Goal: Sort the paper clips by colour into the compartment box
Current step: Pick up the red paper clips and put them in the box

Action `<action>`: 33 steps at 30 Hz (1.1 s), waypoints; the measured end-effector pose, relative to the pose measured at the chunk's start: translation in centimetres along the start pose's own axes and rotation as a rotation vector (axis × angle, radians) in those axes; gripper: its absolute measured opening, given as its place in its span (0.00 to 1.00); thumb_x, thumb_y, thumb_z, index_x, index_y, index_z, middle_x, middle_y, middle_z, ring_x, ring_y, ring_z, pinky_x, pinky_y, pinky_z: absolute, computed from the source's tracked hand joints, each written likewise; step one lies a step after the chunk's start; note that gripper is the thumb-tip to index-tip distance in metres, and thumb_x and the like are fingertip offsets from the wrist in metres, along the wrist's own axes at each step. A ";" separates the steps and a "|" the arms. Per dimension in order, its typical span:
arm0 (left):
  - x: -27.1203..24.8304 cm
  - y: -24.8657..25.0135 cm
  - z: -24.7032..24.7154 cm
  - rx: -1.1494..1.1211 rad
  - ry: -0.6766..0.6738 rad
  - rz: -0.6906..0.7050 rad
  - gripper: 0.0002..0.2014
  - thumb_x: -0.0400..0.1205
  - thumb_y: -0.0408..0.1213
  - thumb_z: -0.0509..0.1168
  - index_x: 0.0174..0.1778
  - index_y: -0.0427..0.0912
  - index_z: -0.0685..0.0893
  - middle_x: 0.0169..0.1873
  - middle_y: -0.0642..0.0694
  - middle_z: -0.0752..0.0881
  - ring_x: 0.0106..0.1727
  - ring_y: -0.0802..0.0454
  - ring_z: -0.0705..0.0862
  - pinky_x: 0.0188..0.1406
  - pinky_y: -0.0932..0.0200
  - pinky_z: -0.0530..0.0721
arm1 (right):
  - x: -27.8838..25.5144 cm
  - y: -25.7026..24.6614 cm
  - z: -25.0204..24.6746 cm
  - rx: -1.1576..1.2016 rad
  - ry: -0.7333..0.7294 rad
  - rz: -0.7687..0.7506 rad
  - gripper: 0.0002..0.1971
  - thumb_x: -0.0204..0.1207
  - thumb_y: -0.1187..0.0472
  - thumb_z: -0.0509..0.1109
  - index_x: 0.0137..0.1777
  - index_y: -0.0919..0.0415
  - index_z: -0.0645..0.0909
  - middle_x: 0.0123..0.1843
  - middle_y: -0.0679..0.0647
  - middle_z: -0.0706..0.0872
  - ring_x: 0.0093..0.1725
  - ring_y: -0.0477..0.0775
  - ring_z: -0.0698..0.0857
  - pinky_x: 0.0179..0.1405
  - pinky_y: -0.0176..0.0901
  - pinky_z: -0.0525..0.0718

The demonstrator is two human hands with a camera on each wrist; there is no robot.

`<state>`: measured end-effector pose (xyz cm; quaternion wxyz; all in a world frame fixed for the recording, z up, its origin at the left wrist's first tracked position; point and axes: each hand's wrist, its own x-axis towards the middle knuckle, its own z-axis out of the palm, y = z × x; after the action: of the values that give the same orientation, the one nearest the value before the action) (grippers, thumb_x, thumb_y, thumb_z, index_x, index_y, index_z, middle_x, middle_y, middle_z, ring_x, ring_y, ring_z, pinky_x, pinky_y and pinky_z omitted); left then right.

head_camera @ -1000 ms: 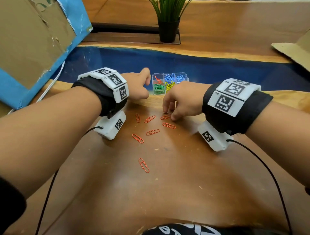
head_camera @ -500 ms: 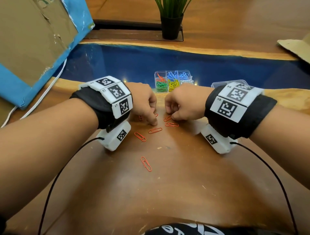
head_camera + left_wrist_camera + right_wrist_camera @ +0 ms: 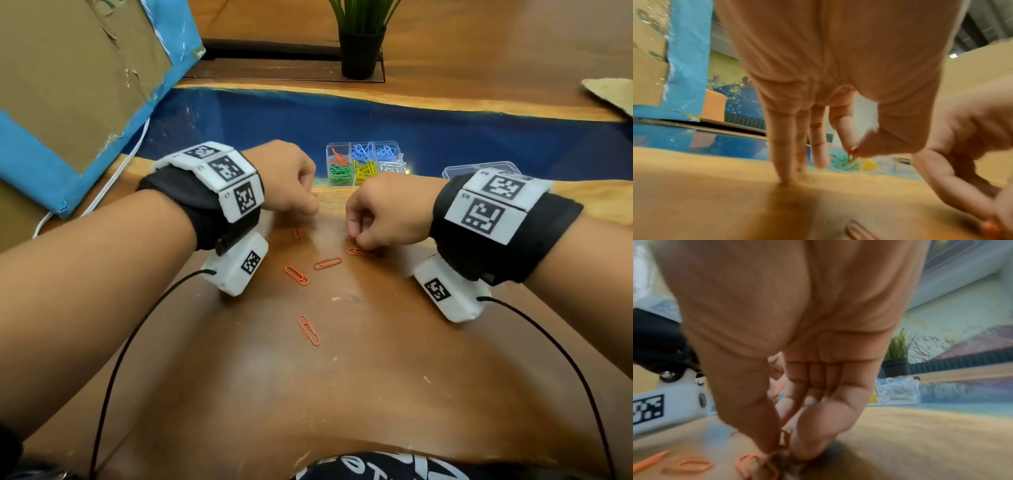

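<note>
The clear compartment box (image 3: pixel 394 150) stands on the blue strip and holds orange, blue, green, yellow and white clips in separate cells. Several orange paper clips (image 3: pixel 327 263) lie loose on the wooden table before it. My left hand (image 3: pixel 311 209) is raised a little above the table near the box; in the left wrist view its index finger and thumb pinch one orange paper clip (image 3: pixel 852 153). My right hand (image 3: pixel 359 240) is down among the clips, and its thumb and fingers pinch an orange clip (image 3: pixel 784 437) at the table surface.
A clear lid (image 3: pixel 479 169) lies right of the box. A potted plant (image 3: pixel 361 51) stands at the back. A cardboard panel edged in blue (image 3: pixel 68 85) leans at the left, and a cardboard scrap (image 3: pixel 613 92) lies far right. Black cables trail from both wrists.
My left hand came back from the box, took up an orange clip and has risen with it. My right hand stayed at the clips and closed its fingers on one.
</note>
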<state>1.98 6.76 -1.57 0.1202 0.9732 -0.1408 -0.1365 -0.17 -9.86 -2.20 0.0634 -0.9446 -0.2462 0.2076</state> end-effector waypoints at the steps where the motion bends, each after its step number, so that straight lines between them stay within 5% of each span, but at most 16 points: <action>1: -0.3 -0.1 -0.3 -0.034 0.030 -0.004 0.09 0.69 0.41 0.71 0.28 0.46 0.78 0.38 0.49 0.88 0.42 0.50 0.84 0.43 0.53 0.83 | -0.1 0.2 0.0 0.053 -0.002 0.012 0.09 0.73 0.60 0.69 0.52 0.54 0.85 0.36 0.44 0.84 0.38 0.47 0.80 0.36 0.31 0.75; 4: -1.0 -0.3 -0.6 -0.216 -0.002 -0.013 0.05 0.71 0.32 0.70 0.36 0.43 0.80 0.32 0.47 0.90 0.36 0.53 0.89 0.41 0.57 0.86 | -0.3 0.7 0.0 0.274 -0.020 0.062 0.12 0.77 0.63 0.64 0.57 0.53 0.84 0.40 0.50 0.88 0.33 0.47 0.83 0.38 0.30 0.80; 8: -1.5 -0.6 -0.4 -0.371 -0.094 0.012 0.14 0.73 0.24 0.67 0.53 0.42 0.79 0.30 0.44 0.88 0.38 0.44 0.90 0.46 0.53 0.90 | -0.6 0.9 0.1 0.474 0.005 0.151 0.09 0.79 0.64 0.62 0.44 0.58 0.84 0.31 0.52 0.82 0.27 0.47 0.79 0.28 0.31 0.81; 11: -1.5 -0.7 0.0 -0.315 -0.123 0.012 0.08 0.77 0.26 0.60 0.39 0.43 0.79 0.28 0.45 0.85 0.37 0.43 0.90 0.46 0.53 0.89 | -0.7 0.8 0.2 0.400 0.056 0.116 0.08 0.77 0.62 0.62 0.36 0.54 0.77 0.31 0.49 0.80 0.29 0.47 0.76 0.31 0.36 0.75; 14: -1.3 -0.5 0.5 -0.167 -0.103 0.008 0.10 0.78 0.31 0.57 0.31 0.46 0.71 0.25 0.49 0.78 0.28 0.51 0.78 0.36 0.57 0.77 | -1.1 0.4 0.3 0.287 0.042 0.082 0.03 0.74 0.58 0.66 0.39 0.52 0.77 0.31 0.44 0.79 0.34 0.48 0.77 0.36 0.39 0.75; 19: -1.5 -0.4 0.8 0.053 -0.157 0.042 0.06 0.74 0.38 0.68 0.40 0.52 0.78 0.28 0.54 0.74 0.30 0.58 0.72 0.30 0.61 0.68 | -1.1 -0.4 0.8 0.048 -0.036 0.089 0.04 0.72 0.53 0.72 0.44 0.51 0.84 0.41 0.46 0.85 0.44 0.49 0.81 0.45 0.38 0.79; 21: -1.5 -0.4 1.0 0.169 -0.160 0.049 0.07 0.73 0.41 0.70 0.45 0.54 0.82 0.34 0.55 0.77 0.33 0.61 0.74 0.29 0.63 0.69 | -1.0 -0.6 0.8 0.035 -0.037 0.085 0.03 0.72 0.54 0.72 0.42 0.52 0.86 0.40 0.46 0.86 0.43 0.49 0.81 0.45 0.38 0.80; 26: -1.5 -0.2 0.9 0.214 -0.173 0.061 0.02 0.73 0.40 0.69 0.39 0.51 0.87 0.40 0.53 0.86 0.48 0.53 0.83 0.40 0.59 0.80 | -1.0 -1.1 0.7 0.008 -0.059 0.078 0.05 0.72 0.53 0.71 0.39 0.53 0.83 0.40 0.47 0.85 0.43 0.49 0.81 0.43 0.40 0.78; 29: -1.8 -0.4 1.0 0.179 -0.195 0.023 0.03 0.73 0.41 0.68 0.34 0.49 0.82 0.32 0.53 0.83 0.38 0.54 0.80 0.30 0.62 0.73 | -1.0 -0.9 0.6 0.045 -0.048 0.071 0.09 0.72 0.53 0.70 0.32 0.53 0.78 0.35 0.47 0.83 0.38 0.49 0.80 0.40 0.41 0.78; 33: -2.0 -0.7 1.1 0.044 -0.221 -0.034 0.11 0.77 0.40 0.61 0.29 0.46 0.71 0.28 0.50 0.75 0.30 0.52 0.72 0.31 0.59 0.68 | -0.8 -0.7 0.6 0.261 -0.060 0.056 0.05 0.70 0.58 0.70 0.36 0.54 0.78 0.32 0.51 0.85 0.30 0.50 0.82 0.34 0.37 0.80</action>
<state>-0.01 7.80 -2.37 0.0800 0.9569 -0.1397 -0.2419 -1.39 -9.60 -2.31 0.1727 -0.9281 -0.1926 0.2678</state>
